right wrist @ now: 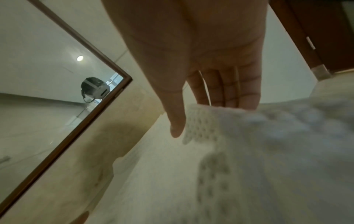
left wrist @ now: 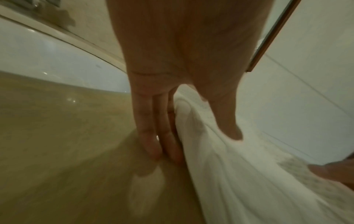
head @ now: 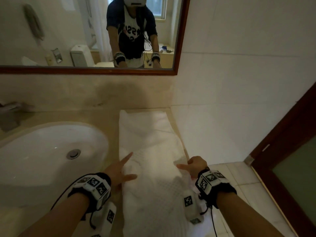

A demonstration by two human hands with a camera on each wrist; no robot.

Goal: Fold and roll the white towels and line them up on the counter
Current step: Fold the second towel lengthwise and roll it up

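Observation:
A long white towel lies on the beige counter right of the sink, running from the back wall to the front edge and hanging over it. My left hand is at the towel's left edge: index finger and thumb lie on top. In the left wrist view the other fingers run along the counter beside the raised edge of the towel. My right hand grips the right edge. In the right wrist view the towel corner stands up between the thumb and fingers of that hand.
A white oval sink fills the counter's left part, with a faucet behind it. A wood-framed mirror hangs above. A tiled wall closes the counter's right end. A dark wooden door stands at the right over the floor tiles.

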